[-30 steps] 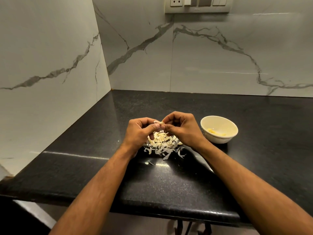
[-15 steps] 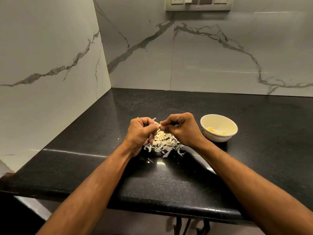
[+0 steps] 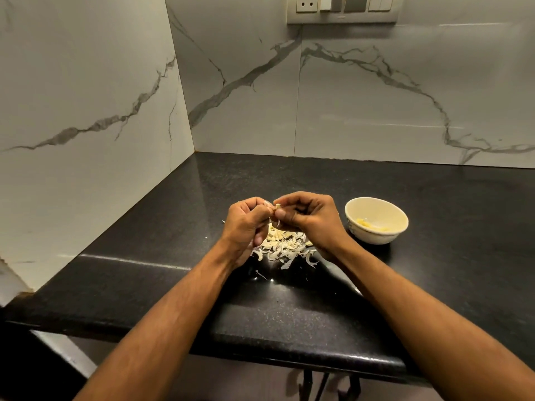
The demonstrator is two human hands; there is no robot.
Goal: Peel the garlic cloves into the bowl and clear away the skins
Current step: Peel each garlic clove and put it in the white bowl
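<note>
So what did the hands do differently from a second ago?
Not much moved. The left hand and right hand lifted slightly above the pile of skins and go on pinching the same garlic clove between their fingertips; nothing was let go. The pile of skins and the bowl, with peeled garlic inside, stayed put on the counter.

A home kitchen corner: a black speckled stone tabletop (image 3: 318, 180), white marble-veined wall tiles (image 3: 376, 91), and a socket-and-switch plate (image 3: 341, 8) at twelve o'clock above.
</note>
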